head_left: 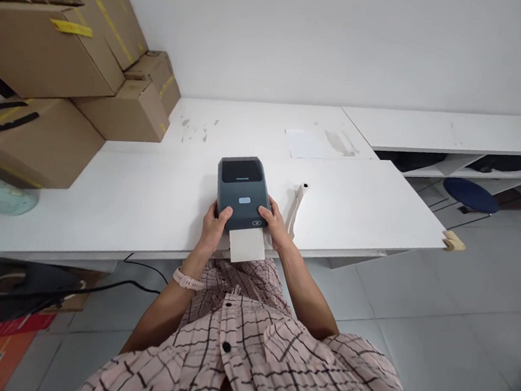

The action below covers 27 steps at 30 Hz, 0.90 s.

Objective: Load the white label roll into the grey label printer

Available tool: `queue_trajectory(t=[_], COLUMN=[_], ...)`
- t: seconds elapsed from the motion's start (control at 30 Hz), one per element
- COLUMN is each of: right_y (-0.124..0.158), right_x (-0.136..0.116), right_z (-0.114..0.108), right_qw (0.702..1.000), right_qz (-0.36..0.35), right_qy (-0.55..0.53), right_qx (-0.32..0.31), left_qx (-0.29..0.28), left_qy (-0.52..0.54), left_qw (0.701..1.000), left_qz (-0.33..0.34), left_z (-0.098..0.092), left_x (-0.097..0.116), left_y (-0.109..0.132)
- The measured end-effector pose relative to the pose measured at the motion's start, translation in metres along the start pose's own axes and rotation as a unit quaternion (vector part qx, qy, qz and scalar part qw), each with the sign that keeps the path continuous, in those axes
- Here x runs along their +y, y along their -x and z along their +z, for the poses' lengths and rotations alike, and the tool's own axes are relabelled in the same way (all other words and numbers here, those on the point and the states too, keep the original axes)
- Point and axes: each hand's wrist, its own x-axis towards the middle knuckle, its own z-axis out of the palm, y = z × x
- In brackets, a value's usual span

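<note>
A dark grey label printer [240, 203] rests on the white table near its front edge, between my two hands. A blank white label strip [247, 246] sticks out of its front and hangs past the table edge. My left hand [214, 225] grips the printer's front left corner, thumb on top and fingers along the side. On the front right corner, my right hand [276, 223] holds it the same way, thumb beside a small button. To the right lies a small roll of paper [302, 190] with a loose strip trailing toward the table edge.
Cardboard boxes [49, 46] are stacked on the table's left end, with a pale green cylinder [3, 192] in front. A white sheet [300, 144] lies toward the back. A blue stool [470, 195] stands at right. Black cables [114, 284] hang below the table at left.
</note>
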Motion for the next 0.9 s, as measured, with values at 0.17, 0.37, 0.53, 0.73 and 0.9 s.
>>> queue_trajectory(t=[0.17,0.37,0.53,0.73,0.9], right_y=[0.001,0.001,0.001,-0.001,-0.002], right_x=[0.0,0.001,0.003,0.007,0.01], right_z=[0.0,0.0,0.0,-0.002,-0.002], right_qw=[1.0,1.0,1.0,1.0,1.0], right_qz=[0.011,0.007,0.009,-0.007,-0.013], right_qy=[-0.013,-0.005,-0.005,0.02,0.009], right_qx=[0.001,-0.012,-0.011,-0.015,-0.019], left_qx=[-0.015,-0.014,-0.013,-0.012,-0.008], left_qy=[0.006,0.017,0.027,0.031,0.038], left_qw=[1.0,1.0,1.0,0.999,0.999], left_qz=[-0.004,-0.002,-0.003,-0.003,0.006], left_z=[0.0,-0.001,0.0,0.001,0.003], left_x=[0.002,0.0,-0.001,-0.001,0.0], left_y=[0.002,0.001,0.002,0.004,0.005])
